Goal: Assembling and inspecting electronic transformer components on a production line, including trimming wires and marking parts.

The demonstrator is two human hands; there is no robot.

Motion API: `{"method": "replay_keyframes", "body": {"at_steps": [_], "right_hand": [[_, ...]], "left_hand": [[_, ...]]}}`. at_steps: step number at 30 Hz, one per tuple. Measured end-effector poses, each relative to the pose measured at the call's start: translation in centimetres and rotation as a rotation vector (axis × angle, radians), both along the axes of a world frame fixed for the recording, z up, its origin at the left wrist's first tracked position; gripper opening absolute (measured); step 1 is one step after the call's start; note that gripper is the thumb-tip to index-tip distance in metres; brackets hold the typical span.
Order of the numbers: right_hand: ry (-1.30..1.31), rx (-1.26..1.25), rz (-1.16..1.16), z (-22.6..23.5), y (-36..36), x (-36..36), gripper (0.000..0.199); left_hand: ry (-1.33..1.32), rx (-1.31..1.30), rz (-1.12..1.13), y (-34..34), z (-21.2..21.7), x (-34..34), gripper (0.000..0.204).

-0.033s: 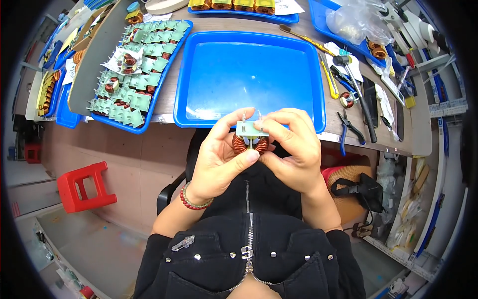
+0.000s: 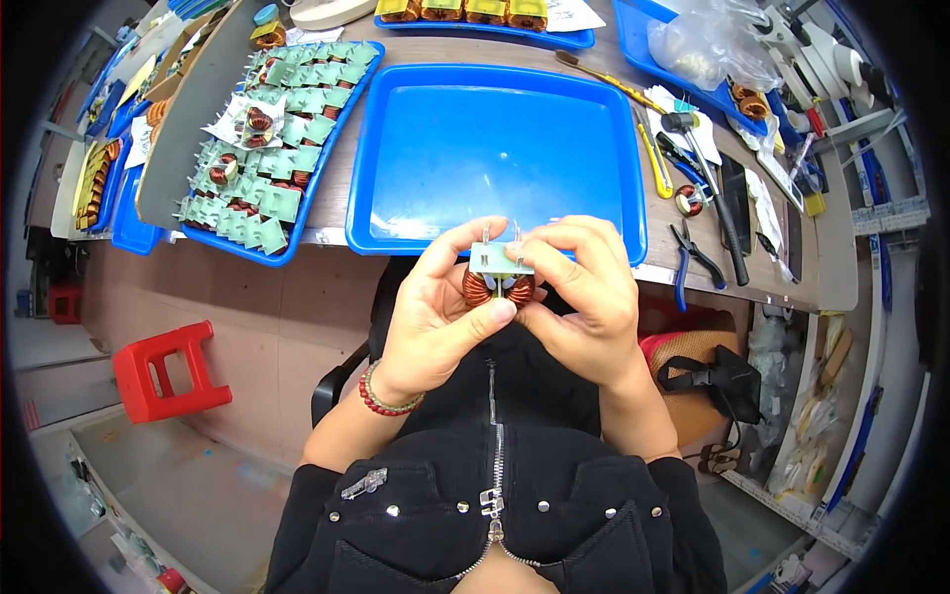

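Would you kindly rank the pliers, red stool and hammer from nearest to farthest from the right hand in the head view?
1. Pliers, just right of the right hand
2. Hammer, farther right, past the pliers
3. Red stool, far to the left

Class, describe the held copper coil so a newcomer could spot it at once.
Find the large blue tray at top centre. At its near edge, the left hand and right hand hold a copper coil with a pale green plate. Unlike the similar coils crowding the tray to the left, this one is held in fingers.
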State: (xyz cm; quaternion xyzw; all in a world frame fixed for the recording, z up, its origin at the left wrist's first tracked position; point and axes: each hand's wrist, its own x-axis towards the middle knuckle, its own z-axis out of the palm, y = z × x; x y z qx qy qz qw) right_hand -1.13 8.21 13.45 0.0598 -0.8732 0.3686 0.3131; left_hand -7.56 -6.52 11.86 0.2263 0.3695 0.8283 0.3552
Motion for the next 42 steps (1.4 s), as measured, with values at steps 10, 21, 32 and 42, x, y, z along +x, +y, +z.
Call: {"method": "replay_keyframes", "body": {"at_steps": [10, 21, 32, 42], "right_hand": [[0.025, 0.073, -0.063, 0.4, 0.3, -0.3, 0.044], [0.053, 0.116, -0.106, -0.5, 0.3, -0.6, 0.045], [-0.016, -0.005, 0.022, -1.0, 0.2, -2.6, 0.052], [-0.377, -0.407, 0.177, -3.2, 0.9, -13.5, 0.028]], "left_hand": [[-0.212, 0.090, -0.145, -0.2, 1.0, -1.2, 0.055], [0.234, -0.102, -0.032, 0.4, -0.5, -1.5, 0.059], [0.072, -0.072, -0.020, -1.3, -1.6, -3.7, 0.056], [0.556, -0.616, 0.619, -4.6, -2.3, -7.0, 0.048]]}}
